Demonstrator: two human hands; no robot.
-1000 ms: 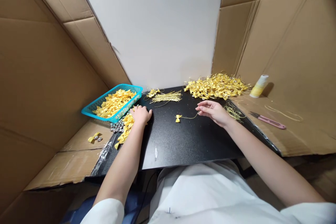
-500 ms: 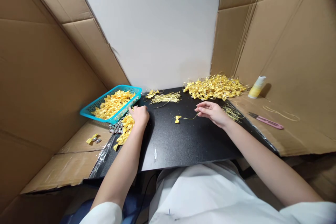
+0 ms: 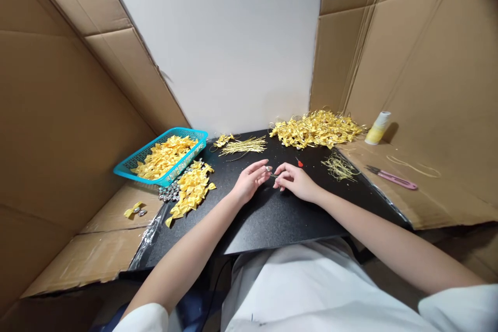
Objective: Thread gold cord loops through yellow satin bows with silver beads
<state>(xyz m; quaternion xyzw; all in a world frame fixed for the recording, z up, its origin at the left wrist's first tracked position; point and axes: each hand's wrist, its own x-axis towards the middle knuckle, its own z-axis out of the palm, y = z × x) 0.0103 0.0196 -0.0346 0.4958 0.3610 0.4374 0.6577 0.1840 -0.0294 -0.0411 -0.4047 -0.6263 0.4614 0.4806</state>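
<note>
Over the middle of the black table [image 3: 249, 228] my two hands are close together, fingertips nearly touching. A small shiny silver bead [image 3: 268, 168] is pinched in the fingertips of my left hand [image 3: 249, 183]. My right hand [image 3: 298, 182] has its fingers closed on a thin gold cord [image 3: 273, 176], which runs toward the left hand. The yellow bow on that cord does not show; the fingers may cover it. Just beyond the right hand lies a small red needle threader [image 3: 299, 163]. Yellow satin bows [image 3: 192, 187] and silver beads [image 3: 168, 193] are heaped to the left.
A turquoise basket [image 3: 187, 161] of bows stands at the left. Behind lie cut gold cords [image 3: 245, 146] and a heap of corded bows [image 3: 317, 129]. On the right are loose cords [image 3: 339, 167], pink thread snips [image 3: 392, 178] and a thread spool [image 3: 378, 128]. Cardboard walls enclose the table.
My left hand has left the pile of bows and beads and come to the middle with a silver bead. My right hand has moved slightly left and nearer me; the bow is hidden now.
</note>
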